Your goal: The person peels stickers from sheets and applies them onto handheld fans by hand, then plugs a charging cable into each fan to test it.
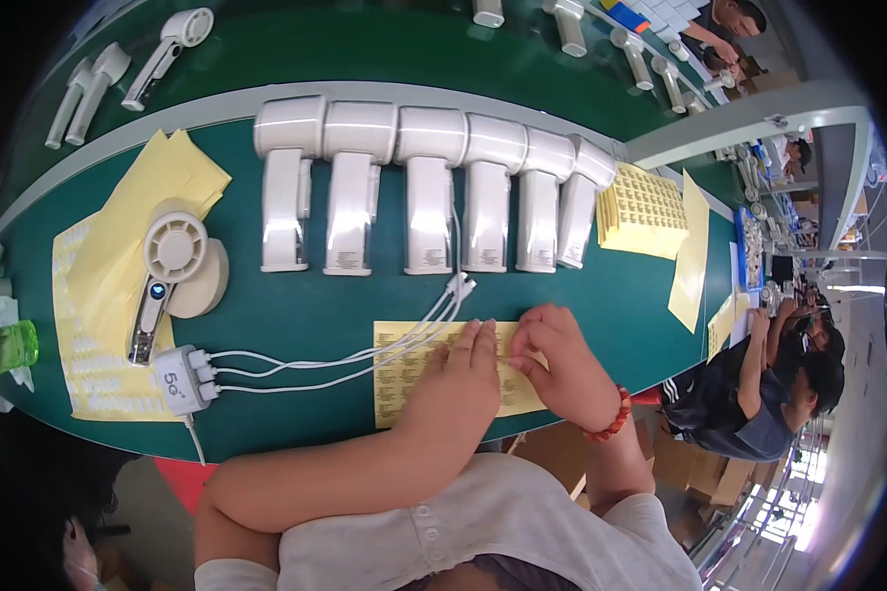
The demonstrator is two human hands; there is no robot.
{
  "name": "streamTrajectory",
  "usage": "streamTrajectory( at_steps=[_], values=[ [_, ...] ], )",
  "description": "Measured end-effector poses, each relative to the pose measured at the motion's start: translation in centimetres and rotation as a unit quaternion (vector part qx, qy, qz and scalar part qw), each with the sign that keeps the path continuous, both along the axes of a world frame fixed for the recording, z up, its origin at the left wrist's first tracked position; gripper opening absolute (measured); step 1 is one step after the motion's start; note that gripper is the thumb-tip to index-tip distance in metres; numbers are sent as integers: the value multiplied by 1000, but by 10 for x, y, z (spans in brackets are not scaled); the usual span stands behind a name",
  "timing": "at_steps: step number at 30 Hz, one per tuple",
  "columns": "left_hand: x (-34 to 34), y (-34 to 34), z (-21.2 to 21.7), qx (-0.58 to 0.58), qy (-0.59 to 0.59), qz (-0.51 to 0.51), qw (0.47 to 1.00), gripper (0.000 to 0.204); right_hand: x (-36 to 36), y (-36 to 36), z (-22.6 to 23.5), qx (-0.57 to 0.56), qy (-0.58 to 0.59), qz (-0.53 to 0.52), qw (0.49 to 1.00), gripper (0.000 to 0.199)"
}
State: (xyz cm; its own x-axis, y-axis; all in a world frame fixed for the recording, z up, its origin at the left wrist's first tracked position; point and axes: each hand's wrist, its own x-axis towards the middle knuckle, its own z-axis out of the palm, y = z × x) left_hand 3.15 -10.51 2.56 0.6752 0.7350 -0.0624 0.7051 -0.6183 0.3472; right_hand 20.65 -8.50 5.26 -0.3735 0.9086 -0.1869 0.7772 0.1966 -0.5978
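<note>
1. two bare hands are on one yellow sheet [394, 379] of small printed labels, which lies flat on the green worktop [315, 310], close to me.
2. my left hand [458, 379] is laid on the sheet with its fingers long and side by side. it seems to hold the paper down.
3. my right hand [565, 369] is at the right part of the sheet, finger bent and thumb near it. i cannot tell if they pinch a label or only touch the paper.
4. i think the step in hand is getting one label loose.
5. to me, the next move calls for a flat sheet, a small pinch and a slow lift, so nothing rips.
6. white cables [266, 388] cross the sheet's top left part, so i would mind them. six white fans [429, 202] make a row past it.
</note>
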Motion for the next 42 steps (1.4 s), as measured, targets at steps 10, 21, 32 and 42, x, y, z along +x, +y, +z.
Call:
streamTrajectory(
  at_steps=[10,21,32,42],
  values=[
    [1,-1,-1,6,10,-15,1000,55,7,-15,-4,-1,-10,15,1000,18],
    [3,-1,-3,42,10,-3,999,46,8,-21,-9,90,-27,-16,995,17],
    [5,-12,-15,46,13,39,998,49,-12,15,32,-45,-30,88,995,20],
    [14,-9,-25,69,-20,85,994,71,16,-27,-4,-126,137,-181,966,13]
  ],
)
